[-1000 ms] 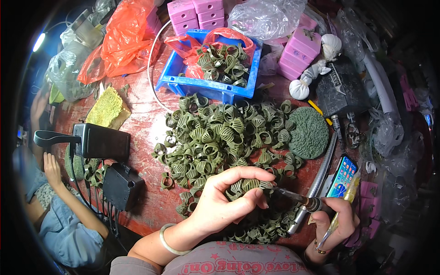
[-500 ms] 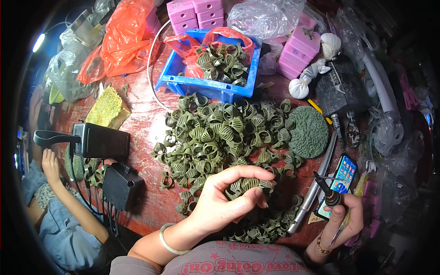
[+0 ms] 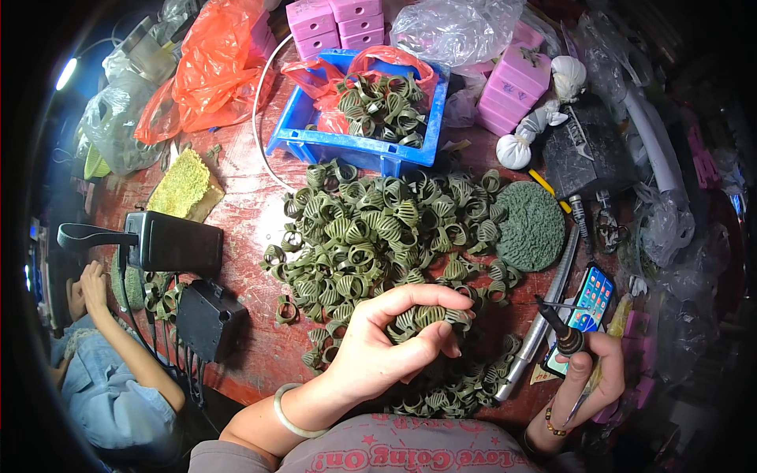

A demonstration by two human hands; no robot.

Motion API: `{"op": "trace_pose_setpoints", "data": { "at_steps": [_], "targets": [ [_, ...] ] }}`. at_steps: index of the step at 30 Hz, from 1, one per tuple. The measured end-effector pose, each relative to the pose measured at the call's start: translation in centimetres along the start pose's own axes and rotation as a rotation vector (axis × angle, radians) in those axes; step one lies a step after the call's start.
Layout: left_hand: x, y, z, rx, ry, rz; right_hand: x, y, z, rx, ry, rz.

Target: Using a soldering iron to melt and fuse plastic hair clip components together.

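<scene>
My left hand [image 3: 382, 339] is curled over the near side of a heap of green ribbed rings [image 3: 363, 229]. Its thumb and forefinger close around a green ribbed ring [image 3: 430, 317], partly hidden by the fingers. At the right, my right hand [image 3: 591, 374] is closed around a black-handled pen-like tool [image 3: 569, 340] with a thin metal tip pointing up and left. A slim metal strip [image 3: 582, 400] also shows along that hand's fingers; what it belongs to is unclear. More rings [image 3: 449, 394] lie close to my body.
A blue bin [image 3: 355, 148] with a red bag and rings stands behind the heap. To the right are a round green pad [image 3: 530, 227], a tapered metal rod [image 3: 536, 335] and a lit phone [image 3: 587, 303]. Black boxes with cables [image 3: 177, 240] stand left, near another person's arm [image 3: 130, 359].
My two hands stay almost where they were; the tool in my right hand has tilted slightly. At the left, the other person's hand has shifted, and a second hand shows beside it.
</scene>
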State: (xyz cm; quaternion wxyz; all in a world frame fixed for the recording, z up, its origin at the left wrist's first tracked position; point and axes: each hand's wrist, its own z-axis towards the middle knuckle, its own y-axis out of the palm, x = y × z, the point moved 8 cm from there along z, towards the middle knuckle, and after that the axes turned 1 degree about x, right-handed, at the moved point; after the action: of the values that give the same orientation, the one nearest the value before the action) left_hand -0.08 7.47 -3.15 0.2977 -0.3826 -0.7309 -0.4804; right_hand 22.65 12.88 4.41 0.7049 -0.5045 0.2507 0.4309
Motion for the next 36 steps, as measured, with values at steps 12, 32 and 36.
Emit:
{"op": "trace_pose_setpoints", "data": {
  "at_steps": [12, 32, 36],
  "targets": [
    [-0.07, -0.01, 0.05, 0.0, 0.008, 0.007, 0.02, 0.0, -0.05, 0.017, 0.006, -0.018],
    [-0.2, 0.02, 0.01, -0.013, -0.002, -0.014, -0.33, 0.19, 0.03, 0.022, -0.007, -0.036],
    [-0.26, 0.01, -0.03, -0.009, -0.026, -0.023, -0.27, 0.26, 0.06, 0.016, -0.008, -0.032]
  ]
}}
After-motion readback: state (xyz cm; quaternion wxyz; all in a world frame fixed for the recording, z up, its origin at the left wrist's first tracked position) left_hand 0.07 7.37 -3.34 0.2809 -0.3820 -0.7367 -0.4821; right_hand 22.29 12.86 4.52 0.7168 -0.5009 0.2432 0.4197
